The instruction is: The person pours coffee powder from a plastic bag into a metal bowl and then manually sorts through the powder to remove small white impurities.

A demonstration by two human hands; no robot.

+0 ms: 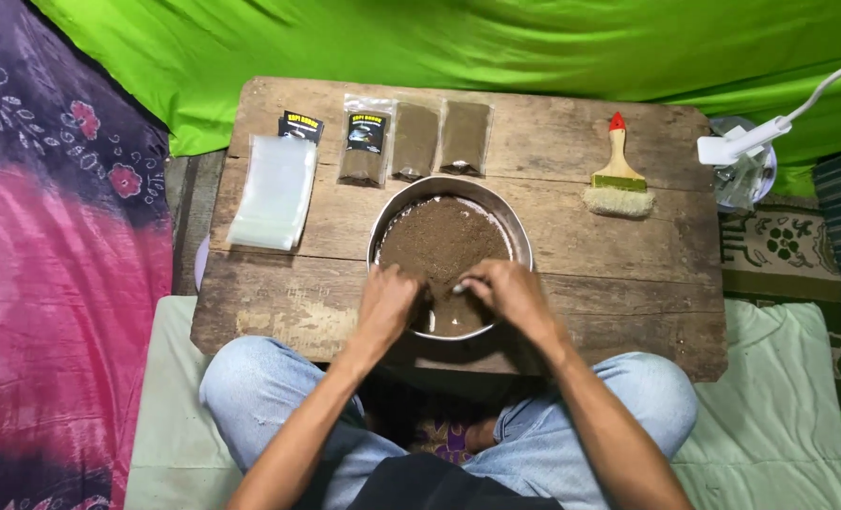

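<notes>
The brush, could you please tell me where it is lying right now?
In the head view the brush lies on the right part of the wooden board, right of the metal bowl and apart from both hands.

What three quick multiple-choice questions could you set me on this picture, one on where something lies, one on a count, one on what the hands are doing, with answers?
1. Where does the paintbrush lie?
A. On the right part of the wooden board
B. Inside the round metal pan
C. On the person's knee

2. How many filled packets of brown powder lie in a row behind the pan?
A. One
B. Three
C. Six

3. What are the hands doing?
A. Both rest on the knees
B. One holds the paintbrush
C. Both are at the pan's near edge, over the brown powder

Answers: 1 A, the brush lies flat on the board, apart from the pan. 2 B, three brown packets sit side by side. 3 C, the left hand and right hand meet over the powder; what they grip is unclear.
</notes>
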